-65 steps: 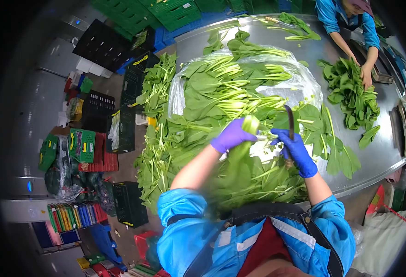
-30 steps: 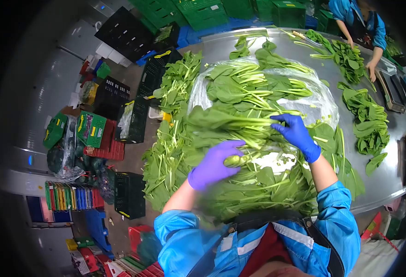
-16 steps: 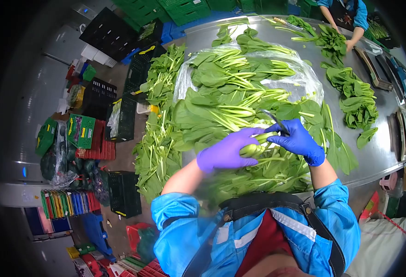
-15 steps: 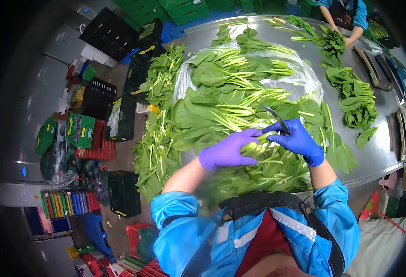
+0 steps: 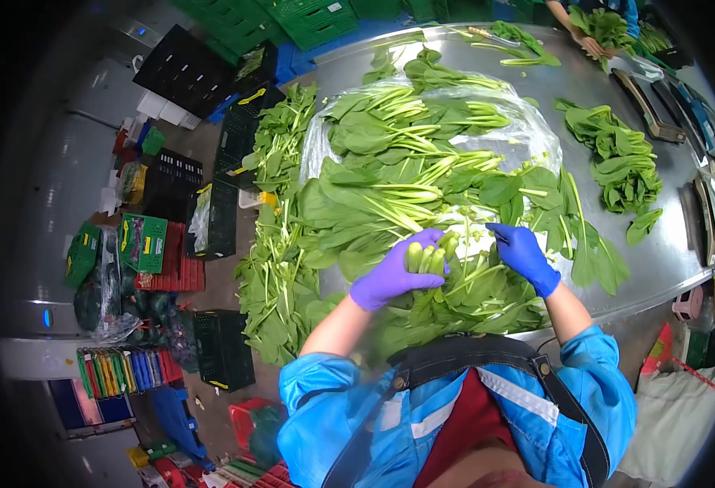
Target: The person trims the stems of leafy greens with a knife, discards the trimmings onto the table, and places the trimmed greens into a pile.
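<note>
My left hand (image 5: 396, 275), in a purple glove, is closed around a bunch of leafy greens (image 5: 427, 259), its thick pale stem ends pointing up. The leaves of this bunch hang down toward my body. To the right, apart from the bunch, my right hand (image 5: 522, 254) in a blue glove is closed. The knife seen in it half a second ago is almost wholly hidden now; only a dark tip shows by the fingers. Under and beyond both hands lies a wide pile of greens (image 5: 373, 199), partly on clear plastic sheeting (image 5: 546, 140).
A steel table (image 5: 528, 89) carries everything. More greens (image 5: 617, 163) lie in a row at right, beside dark-edged trays (image 5: 648, 106). Loose greens (image 5: 272, 268) line the left edge. A co-worker's hand (image 5: 591, 46) holds greens at the far right. Dark crates (image 5: 211, 213) stand at left.
My right hand has drawn away from the bunch, and the knife blade has dropped out of sight. The bunch has tipped so its stem ends show. The co-worker has lifted greens off the table.
</note>
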Available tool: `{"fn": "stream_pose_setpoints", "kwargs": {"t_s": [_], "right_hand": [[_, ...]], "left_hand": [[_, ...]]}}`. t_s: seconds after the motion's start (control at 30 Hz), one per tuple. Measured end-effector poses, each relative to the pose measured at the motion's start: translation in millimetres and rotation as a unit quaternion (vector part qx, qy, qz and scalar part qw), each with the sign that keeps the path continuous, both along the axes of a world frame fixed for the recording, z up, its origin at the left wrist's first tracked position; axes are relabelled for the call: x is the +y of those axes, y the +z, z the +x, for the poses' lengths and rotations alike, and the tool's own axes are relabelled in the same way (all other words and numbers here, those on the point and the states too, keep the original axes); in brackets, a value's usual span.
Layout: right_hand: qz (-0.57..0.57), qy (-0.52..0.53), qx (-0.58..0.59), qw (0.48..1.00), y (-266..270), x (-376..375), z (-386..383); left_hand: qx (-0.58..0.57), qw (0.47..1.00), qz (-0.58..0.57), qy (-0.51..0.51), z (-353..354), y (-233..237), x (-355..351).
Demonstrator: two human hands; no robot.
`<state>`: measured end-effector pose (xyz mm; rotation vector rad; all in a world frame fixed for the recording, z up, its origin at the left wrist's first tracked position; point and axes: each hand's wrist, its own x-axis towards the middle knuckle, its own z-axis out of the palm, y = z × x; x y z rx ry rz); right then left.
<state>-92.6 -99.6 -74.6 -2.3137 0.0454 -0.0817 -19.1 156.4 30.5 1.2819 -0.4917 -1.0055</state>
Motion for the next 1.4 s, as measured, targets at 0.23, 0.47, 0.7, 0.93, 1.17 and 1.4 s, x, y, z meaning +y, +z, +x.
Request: {"fn": "stream_pose_setpoints", "kwargs": {"t_s": [0.23,0.47,0.7,0.93,1.17,1.4], "right_hand": [[0.293,0.058,0.122,0.947,80.3,29.2,0.3],[0.28,-0.137,0.024,0.95,106.2,-10.9,-22.9],[0.412,-0.009,0.048,0.91,113.7,38.5,6.4],[0.254,0.135,0.336,0.897,50.3,46.2,-15.5],[-0.259,0.185,0.223,0.921,16.2,-33.6,-1.7],[-0.04,0.049,-0.027,0.998,-17.0,91.0,81.0]], "left_hand": [[-0.011,0.999,0.037,-0.005,2.4,-18.1,-19.7],[-0.222,0.974,-0.038,0.019,4.2,-6.2,-11.6],[-0.028,0.998,-0.054,0.018,9.8,16.6,-0.8],[0.012,0.954,-0.12,0.275,38.3,-9.4,80.6],[-0.011,0.895,-0.209,0.395,68.3,-11.6,190.6],[-0.151,0.911,-0.004,0.383,57.9,8.4,154.8]]}}
